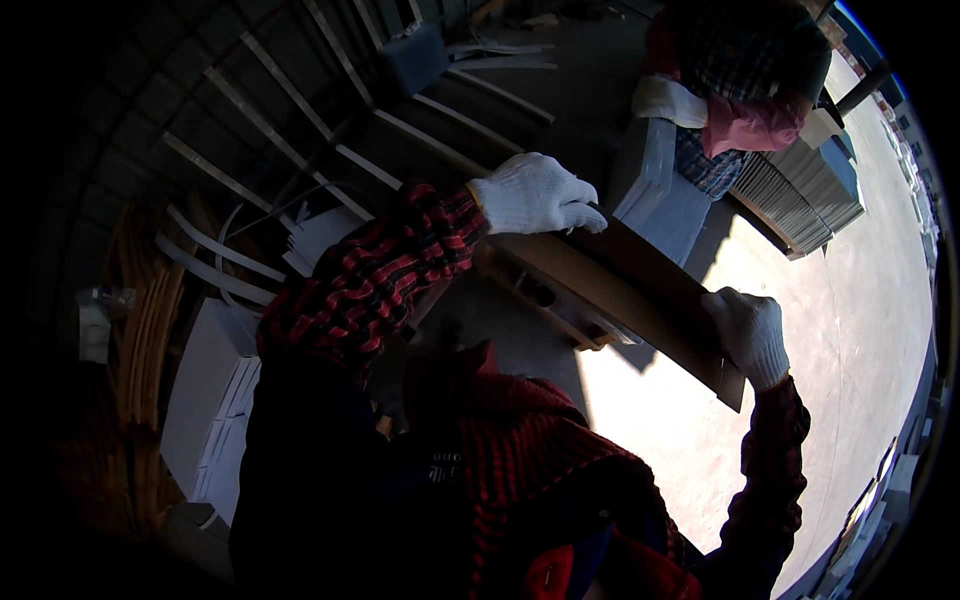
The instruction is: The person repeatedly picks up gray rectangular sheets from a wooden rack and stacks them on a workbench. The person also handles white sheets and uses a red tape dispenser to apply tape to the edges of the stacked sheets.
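Both my hands wear white knit gloves and hold one long brown cardboard piece [640, 285] up in front of me. My left hand [537, 195] is closed on its far left end, thumb and fingers pinching the edge. Around the near right end my right hand [750, 335] is closed. The cardboard looks folded lengthwise, with a dark upper face and a lighter brown inner side. It slants from upper left to lower right. Part of each grip is hidden behind the gloves.
A co-worker's gloved hand [670, 101] rests on a grey-white stack [655, 190] ahead. Flat sheets [805, 195] are piled at the right. Below the cardboard is a wooden pallet [545, 295]. White boxes [210, 400] and curved brown strips [145, 320] stand left, near metal bars [265, 125].
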`<state>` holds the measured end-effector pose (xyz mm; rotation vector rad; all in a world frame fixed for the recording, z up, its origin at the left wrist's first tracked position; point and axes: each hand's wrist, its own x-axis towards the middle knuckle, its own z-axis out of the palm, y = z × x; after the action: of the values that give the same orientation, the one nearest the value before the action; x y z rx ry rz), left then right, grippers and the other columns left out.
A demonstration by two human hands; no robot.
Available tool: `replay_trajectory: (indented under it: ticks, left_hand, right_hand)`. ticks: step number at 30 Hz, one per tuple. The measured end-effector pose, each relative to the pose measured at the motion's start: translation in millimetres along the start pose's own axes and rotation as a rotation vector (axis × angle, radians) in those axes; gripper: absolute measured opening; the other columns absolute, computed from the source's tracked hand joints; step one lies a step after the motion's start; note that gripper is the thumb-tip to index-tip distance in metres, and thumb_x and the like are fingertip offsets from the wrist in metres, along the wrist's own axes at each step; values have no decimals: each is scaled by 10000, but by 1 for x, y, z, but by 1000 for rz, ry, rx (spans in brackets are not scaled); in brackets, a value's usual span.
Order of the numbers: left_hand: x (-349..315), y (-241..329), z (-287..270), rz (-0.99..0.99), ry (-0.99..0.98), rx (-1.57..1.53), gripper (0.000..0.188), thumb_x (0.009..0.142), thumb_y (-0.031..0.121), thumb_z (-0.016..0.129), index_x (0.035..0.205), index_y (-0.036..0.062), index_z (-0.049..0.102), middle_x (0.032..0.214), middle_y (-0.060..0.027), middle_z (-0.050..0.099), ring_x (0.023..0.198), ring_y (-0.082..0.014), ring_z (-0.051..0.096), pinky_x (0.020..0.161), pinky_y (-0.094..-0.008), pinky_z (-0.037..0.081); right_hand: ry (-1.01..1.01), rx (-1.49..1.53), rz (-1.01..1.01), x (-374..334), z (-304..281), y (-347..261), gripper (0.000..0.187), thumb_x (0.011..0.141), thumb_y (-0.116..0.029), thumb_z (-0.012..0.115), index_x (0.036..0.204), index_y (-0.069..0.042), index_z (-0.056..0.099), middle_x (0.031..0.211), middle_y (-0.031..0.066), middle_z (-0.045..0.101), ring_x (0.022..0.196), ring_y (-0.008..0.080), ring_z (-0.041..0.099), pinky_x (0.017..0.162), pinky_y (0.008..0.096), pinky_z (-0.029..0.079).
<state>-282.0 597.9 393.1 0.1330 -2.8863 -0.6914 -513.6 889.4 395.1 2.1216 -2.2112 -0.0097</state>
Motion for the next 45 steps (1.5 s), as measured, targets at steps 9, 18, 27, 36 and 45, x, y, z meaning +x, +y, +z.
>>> replay_trajectory:
  ticks: [9, 18, 27, 36, 45]
  left_hand:
    - [15, 25, 11, 452, 376, 437, 511, 851, 446, 720, 1244, 130, 635, 1237, -61, 615, 1251, -283, 545, 1069, -468, 418]
    - [26, 24, 41, 412, 64, 326, 860, 785, 661, 679, 1426, 112, 514, 1492, -107, 489, 1391, -305, 416, 1178, -503, 284]
    - [24, 29, 73, 182, -2, 301, 388, 822, 446, 754, 1054, 145, 674, 877, -46, 691, 792, -252, 697, 710, -374, 550]
    - [8, 24, 65, 221, 271, 235, 296, 797, 404, 791, 960, 168, 718, 791, -19, 706, 724, -239, 705, 654, -359, 548]
    - [-15, 59, 43, 193, 700, -60, 690, 685, 414, 894, 1256, 147, 612, 1194, -93, 648, 1080, -307, 638, 948, -444, 505]
  right_hand:
    - [90, 200, 107, 6, 47, 23, 209, 973, -189, 530, 1081, -125, 696, 918, 92, 704, 793, 314, 693, 674, 409, 548]
    - [391, 10, 121, 5, 11, 10, 365, 890, -339, 711, 1161, -95, 685, 1094, 111, 711, 993, 310, 682, 829, 416, 540]
    - [276, 183, 396, -31, 55, -35, 258, 820, -279, 775, 1035, -151, 709, 884, 29, 732, 778, 217, 703, 661, 311, 549]
    - [469, 645, 375, -52, 27, -4, 631, 753, -373, 813, 1289, -105, 615, 1223, 123, 661, 949, 240, 693, 887, 374, 536]
    - [576, 633, 727, -94, -21, 6, 463, 814, -302, 773, 1184, -57, 641, 1057, 128, 704, 976, 245, 676, 824, 364, 542]
